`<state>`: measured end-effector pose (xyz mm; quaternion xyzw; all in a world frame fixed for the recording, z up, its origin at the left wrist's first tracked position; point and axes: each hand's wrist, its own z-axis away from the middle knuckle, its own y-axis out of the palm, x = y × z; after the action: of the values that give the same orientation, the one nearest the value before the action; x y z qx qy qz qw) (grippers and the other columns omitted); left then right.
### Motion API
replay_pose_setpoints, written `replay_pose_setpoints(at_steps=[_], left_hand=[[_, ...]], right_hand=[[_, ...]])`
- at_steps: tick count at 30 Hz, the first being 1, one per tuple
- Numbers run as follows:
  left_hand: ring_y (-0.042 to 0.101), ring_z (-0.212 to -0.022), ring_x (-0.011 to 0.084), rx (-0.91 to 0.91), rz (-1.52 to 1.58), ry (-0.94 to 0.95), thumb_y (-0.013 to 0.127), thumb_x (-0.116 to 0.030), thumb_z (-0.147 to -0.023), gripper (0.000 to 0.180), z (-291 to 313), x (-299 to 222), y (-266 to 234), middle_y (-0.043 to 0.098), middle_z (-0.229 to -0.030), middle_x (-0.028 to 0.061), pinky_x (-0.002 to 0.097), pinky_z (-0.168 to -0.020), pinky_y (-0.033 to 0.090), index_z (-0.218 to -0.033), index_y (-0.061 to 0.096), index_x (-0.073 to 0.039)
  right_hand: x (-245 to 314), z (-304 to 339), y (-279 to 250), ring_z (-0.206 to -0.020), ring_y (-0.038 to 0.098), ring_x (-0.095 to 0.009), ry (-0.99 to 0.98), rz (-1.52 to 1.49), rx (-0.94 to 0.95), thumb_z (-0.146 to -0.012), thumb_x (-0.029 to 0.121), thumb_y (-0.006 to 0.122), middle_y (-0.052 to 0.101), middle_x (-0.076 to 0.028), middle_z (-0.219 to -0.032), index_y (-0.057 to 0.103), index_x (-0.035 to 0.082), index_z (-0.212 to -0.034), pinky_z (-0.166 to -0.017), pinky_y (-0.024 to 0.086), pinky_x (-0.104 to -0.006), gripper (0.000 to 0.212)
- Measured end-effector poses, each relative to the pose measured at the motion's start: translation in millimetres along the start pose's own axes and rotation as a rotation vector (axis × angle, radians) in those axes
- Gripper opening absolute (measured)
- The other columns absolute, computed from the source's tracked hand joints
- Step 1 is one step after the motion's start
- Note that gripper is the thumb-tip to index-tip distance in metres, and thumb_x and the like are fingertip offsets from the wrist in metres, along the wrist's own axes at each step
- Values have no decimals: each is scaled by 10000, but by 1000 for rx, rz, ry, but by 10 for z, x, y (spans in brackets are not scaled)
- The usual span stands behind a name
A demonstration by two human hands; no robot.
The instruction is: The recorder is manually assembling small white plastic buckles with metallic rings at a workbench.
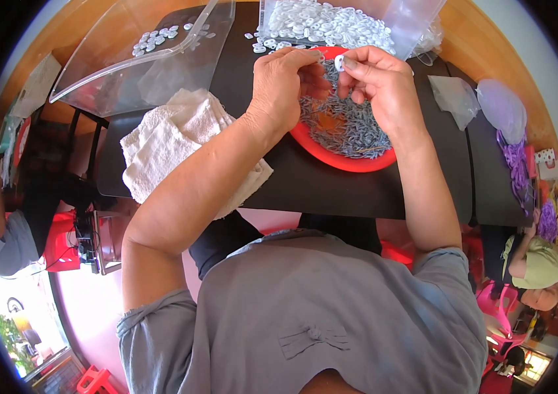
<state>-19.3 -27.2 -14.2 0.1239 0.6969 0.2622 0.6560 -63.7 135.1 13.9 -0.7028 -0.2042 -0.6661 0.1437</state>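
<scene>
Between the thumb and finger of my right hand (387, 88) is a small white oval plastic piece (339, 63) with dark spots or holes. My left hand (282, 82) is beside it, thumb and forefinger pinched together at the same height; what they hold, if anything, is too small to make out. Both hands are over a red basin (331, 159), whose rim shows below them. Inside the basin lie many small, thin grey-blue pieces (361, 131), with orange showing through on the left.
A clear bin (417, 26) of white oval pieces (318, 23) stands behind the basin, some spilled in front. At left are a clear curved plastic cover (95, 69) and a folded white cloth (174, 141). Plastic bags (502, 105) lie right. Other people (6, 240) sit at both sides.
</scene>
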Motion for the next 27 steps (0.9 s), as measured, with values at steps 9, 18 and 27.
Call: replay_pose_setpoints(at_steps=[9, 18, 27], left_hand=[[565, -868, 238, -36, 279, -167, 553, -106, -879, 182, -50, 7, 4, 595, -928, 138, 385, -763, 470, -946, 596, 57], [565, -902, 239, -39, 305, -157, 536, -134, -900, 210, 9, -26, 51, 592, -978, 146, 376, -809, 471, -992, 572, 51], [593, -942, 281, -35, 250, -124, 506, -181, -927, 295, 31, -39, 57, 602, -1033, 187, 395, -881, 479, -1055, 558, 80]], right_hand=[[-230, 72, 319, -851, 640, -112, -554, 701, 126, -891, -20, 575, 678, -17, -927, 651, -14, -973, -754, 514, -239, 112], [-160, 151, 469, -857, 617, -101, -251, 297, 61, -857, -7, 633, 667, -45, -919, 661, -16, -984, -792, 496, -243, 131], [-166, 190, 529, -807, 624, -118, -126, 170, -29, -808, 19, 694, 683, -73, -885, 653, -35, -927, -739, 503, -263, 137]])
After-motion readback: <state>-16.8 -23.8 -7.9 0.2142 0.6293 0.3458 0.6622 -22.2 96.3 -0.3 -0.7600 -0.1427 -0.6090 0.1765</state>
